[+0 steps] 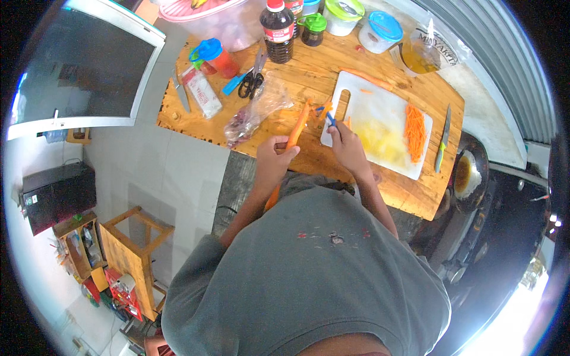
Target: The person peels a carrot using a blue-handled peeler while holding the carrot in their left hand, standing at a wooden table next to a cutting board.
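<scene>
My left hand (pixel 277 155) grips a long peeled carrot (pixel 300 124) just past the table's front edge, its thin end pointing away from me. An orange length (pixel 272 199) also shows below that hand, beside the wrist. In my right hand (pixel 349 149) is a blue-handled peeler (pixel 331 119), its head a little right of the carrot tip. Orange peelings (pixel 321 111) lie around the peeler head. Under and beyond my right hand lies a white plastic cutting board (pixel 378 104) with yellow-orange stains. A pile of shredded carrot (pixel 415 133) rests along its right side.
On the wooden table (pixel 307 155) are a green-handled knife (pixel 443 140), black scissors (pixel 253 80), another knife (pixel 181 93), a clear plastic bag (pixel 258 113) and a white packet (pixel 201 92). Bottles (pixel 278 33) and lidded tubs (pixel 380 33) line the back. A pan (pixel 470 171) stands at right.
</scene>
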Demonstrator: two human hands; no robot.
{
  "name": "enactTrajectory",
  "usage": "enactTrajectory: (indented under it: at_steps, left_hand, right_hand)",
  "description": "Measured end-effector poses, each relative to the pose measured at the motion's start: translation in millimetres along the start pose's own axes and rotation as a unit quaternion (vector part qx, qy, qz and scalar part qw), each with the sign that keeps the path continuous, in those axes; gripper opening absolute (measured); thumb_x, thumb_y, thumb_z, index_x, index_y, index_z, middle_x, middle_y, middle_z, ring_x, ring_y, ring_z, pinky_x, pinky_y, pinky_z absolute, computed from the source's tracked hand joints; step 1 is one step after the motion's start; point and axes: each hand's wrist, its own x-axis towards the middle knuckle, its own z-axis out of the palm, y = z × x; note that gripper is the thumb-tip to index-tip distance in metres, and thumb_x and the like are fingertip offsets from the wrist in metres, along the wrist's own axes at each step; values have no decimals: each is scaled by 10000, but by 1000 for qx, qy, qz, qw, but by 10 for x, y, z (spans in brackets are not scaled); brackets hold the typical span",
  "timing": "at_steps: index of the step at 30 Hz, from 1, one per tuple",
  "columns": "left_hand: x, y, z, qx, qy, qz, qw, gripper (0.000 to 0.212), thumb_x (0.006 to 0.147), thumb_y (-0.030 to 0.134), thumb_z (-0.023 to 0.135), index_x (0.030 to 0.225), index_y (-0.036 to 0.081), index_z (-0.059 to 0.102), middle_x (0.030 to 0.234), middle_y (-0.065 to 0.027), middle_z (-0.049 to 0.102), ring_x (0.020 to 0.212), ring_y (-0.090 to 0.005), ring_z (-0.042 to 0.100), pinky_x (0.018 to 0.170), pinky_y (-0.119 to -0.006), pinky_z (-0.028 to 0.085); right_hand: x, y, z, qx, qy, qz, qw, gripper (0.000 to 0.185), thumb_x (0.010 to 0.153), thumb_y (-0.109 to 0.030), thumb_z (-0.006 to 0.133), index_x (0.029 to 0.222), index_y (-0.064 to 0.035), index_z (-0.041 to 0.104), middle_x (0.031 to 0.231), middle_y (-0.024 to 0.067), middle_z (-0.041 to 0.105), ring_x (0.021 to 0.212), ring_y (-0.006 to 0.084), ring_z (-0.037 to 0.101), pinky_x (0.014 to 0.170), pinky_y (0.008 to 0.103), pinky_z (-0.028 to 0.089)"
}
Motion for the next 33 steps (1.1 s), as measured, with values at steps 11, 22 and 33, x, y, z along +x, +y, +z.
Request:
enactTrajectory:
  at_steps: [11,22,33]
  left_hand:
    - [105,125,-145,-76,-66,-155,983,213,940,181,590,999,-23,577,796,-92,652,569,-119,598,491,-269,484]
    - [42,195,-156,-68,-115,-71,988,260,968,217,570,1030,-25,642,847,-73,659,642,-117,615,551,-263,496]
    - [-110,357,-68,-79,-52,-45,995,285,925,255,626,958,-21,688,653,-24,623,559,-87,572,522,-236,455]
  right_hand:
    - [109,131,-10,-45,3,-54,998,207,937,-187,555,1070,-31,584,922,225,641,754,418,634,669,515,509]
    - [-297,-580,-107,-25,13,-229,973,118,904,-172,594,944,-68,556,746,140,598,624,343,629,513,433,502]
    - [-318,-566,-64,-41,62,-228,971,105,871,-165,625,913,-80,580,721,126,593,620,333,614,540,444,491]
